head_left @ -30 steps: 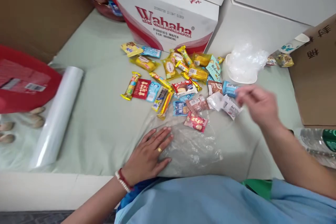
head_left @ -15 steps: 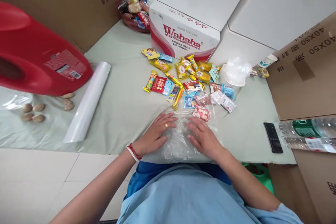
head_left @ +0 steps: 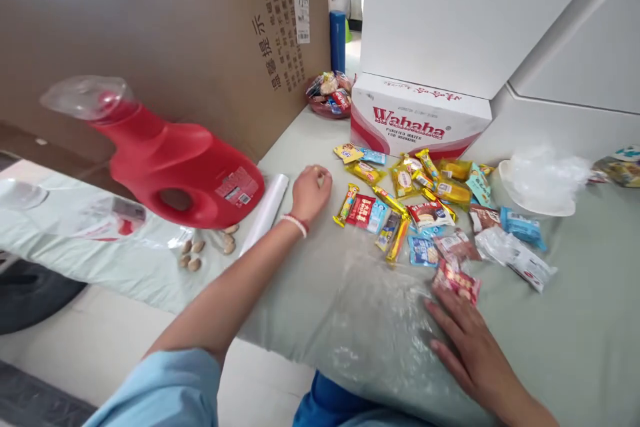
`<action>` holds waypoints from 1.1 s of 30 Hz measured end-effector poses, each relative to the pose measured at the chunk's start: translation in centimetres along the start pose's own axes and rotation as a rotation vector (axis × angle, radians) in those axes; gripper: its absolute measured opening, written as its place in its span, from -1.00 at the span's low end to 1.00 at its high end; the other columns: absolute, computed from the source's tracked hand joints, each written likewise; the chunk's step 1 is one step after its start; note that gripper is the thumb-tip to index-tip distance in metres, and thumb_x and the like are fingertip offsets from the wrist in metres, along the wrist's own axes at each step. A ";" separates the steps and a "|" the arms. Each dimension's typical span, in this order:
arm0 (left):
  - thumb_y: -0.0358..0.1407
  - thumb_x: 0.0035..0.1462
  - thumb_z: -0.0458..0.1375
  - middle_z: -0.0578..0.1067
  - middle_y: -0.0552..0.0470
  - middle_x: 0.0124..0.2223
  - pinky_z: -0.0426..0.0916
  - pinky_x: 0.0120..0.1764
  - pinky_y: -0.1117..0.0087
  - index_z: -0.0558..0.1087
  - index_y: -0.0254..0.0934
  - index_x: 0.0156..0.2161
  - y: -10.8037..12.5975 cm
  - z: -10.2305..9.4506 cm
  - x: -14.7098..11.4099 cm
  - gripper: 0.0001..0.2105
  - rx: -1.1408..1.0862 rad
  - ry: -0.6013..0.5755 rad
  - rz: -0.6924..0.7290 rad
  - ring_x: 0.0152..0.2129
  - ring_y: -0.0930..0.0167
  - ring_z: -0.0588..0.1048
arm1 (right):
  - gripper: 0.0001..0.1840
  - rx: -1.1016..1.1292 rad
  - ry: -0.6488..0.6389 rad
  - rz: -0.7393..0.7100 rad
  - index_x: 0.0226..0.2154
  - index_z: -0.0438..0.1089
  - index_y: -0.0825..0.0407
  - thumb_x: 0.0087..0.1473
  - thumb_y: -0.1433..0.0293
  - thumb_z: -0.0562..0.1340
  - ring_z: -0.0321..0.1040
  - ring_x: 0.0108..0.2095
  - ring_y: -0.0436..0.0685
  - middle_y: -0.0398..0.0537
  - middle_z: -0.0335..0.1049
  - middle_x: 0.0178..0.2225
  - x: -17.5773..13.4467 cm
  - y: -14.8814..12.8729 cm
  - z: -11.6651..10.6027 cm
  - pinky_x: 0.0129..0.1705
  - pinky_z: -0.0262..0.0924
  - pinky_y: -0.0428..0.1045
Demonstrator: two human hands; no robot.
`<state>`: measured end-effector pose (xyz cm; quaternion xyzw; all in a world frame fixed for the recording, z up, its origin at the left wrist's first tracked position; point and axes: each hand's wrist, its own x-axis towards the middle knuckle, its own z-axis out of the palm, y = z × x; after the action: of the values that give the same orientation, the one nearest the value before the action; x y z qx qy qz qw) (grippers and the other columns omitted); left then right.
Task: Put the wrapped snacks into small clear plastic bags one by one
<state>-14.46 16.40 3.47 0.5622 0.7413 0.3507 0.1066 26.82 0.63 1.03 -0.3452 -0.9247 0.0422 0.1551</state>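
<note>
Clear plastic sheeting (head_left: 370, 320) lies spread on the desk (head_left: 590, 320), left of the right hand (head_left: 473, 343). That hand is flat with its fingers apart, gripping nothing, over the sheeting's right edge. A red packet (head_left: 457, 282) sits at its fingertips; whether they touch is unclear. Farther out, the left hand (head_left: 311, 193) is loosely curled; I cannot tell whether it holds anything. A plastic roll (head_left: 265, 210) lies just left of it, and a red jug (head_left: 200, 150) beyond that. Wrapped snacks (head_left: 453, 192) spread between and beyond the hands, before a water box (head_left: 415, 117). The work looks early: the sheeting is laid out, while the snacks are loose and in their wrappers.
</note>
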 end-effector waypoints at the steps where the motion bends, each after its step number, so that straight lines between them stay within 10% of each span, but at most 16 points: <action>1: -0.33 0.28 0.04 0.56 -0.26 0.00 0.39 0.14 0.08 0.52 -0.37 -0.05 -0.4 0.4 3.3 -0.74 0.027 0.031 -0.016 -0.06 0.16 0.56 | -0.40 -0.042 0.000 -0.023 0.34 0.32 -0.04 0.33 0.14 0.23 0.31 0.32 0.31 0.06 0.28 0.38 -0.6 0.7 0.5 0.30 0.25 0.19; 7: -0.51 0.20 0.15 0.09 -0.27 0.49 0.07 0.41 0.16 0.16 -0.37 0.41 -0.3 4.3 19.8 -0.33 0.136 0.006 0.076 0.40 0.16 0.18 | -0.54 -0.106 0.062 -0.136 0.18 0.50 -0.11 0.28 0.15 0.27 0.51 0.10 0.13 -0.10 0.54 0.17 -1.8 2.8 3.1 0.27 0.21 -0.02; 13: -0.49 0.17 0.24 0.26 -0.39 0.33 0.21 0.28 0.19 0.27 -0.52 0.26 -0.6 6.9 23.9 -0.44 0.154 -0.052 0.014 0.23 0.12 0.38 | -0.68 -0.135 0.092 -0.177 0.06 0.56 -0.13 0.30 0.25 0.25 0.57 -0.02 0.05 -0.18 0.62 0.05 -1.0 3.5 3.0 0.18 0.25 -0.07; 18: -0.35 0.33 0.18 0.34 -0.34 0.21 0.22 0.18 0.26 0.38 -0.48 -0.06 -1.9 5.7 18.7 -0.81 0.158 0.073 0.014 0.15 0.19 0.38 | -0.66 -0.114 0.116 -0.114 0.08 0.54 -0.08 0.34 0.26 0.18 0.55 0.03 0.10 -0.14 0.59 0.10 -0.7 2.4 2.2 0.13 0.28 0.00; 26: -0.30 0.22 0.27 0.46 -0.11 -0.17 0.31 -0.01 0.20 0.38 -0.27 -0.30 -3.2 -1.1 3.1 -0.85 0.176 0.174 0.109 -0.12 0.21 0.45 | -0.52 -0.001 0.068 0.031 0.29 0.36 -0.04 0.37 0.28 0.20 0.41 0.23 0.22 -0.03 0.43 0.28 -2.2 1.3 3.4 0.28 0.24 0.18; 33: -0.06 0.16 0.36 0.43 0.04 -0.27 0.29 -0.28 0.35 0.50 -0.21 -0.24 3.1 -6.3 -8.6 -0.73 -0.023 0.279 0.336 -0.41 0.39 0.36 | -0.55 0.148 0.026 0.139 0.27 0.40 -0.07 0.40 0.38 0.14 0.36 0.28 0.25 0.03 0.44 0.27 -2.0 0.5 3.0 0.32 0.25 0.32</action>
<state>-12.65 6.39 8.01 0.6228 0.6407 0.4462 -0.0506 27.56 -0.20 -2.44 -0.3964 -0.8908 0.1164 0.1891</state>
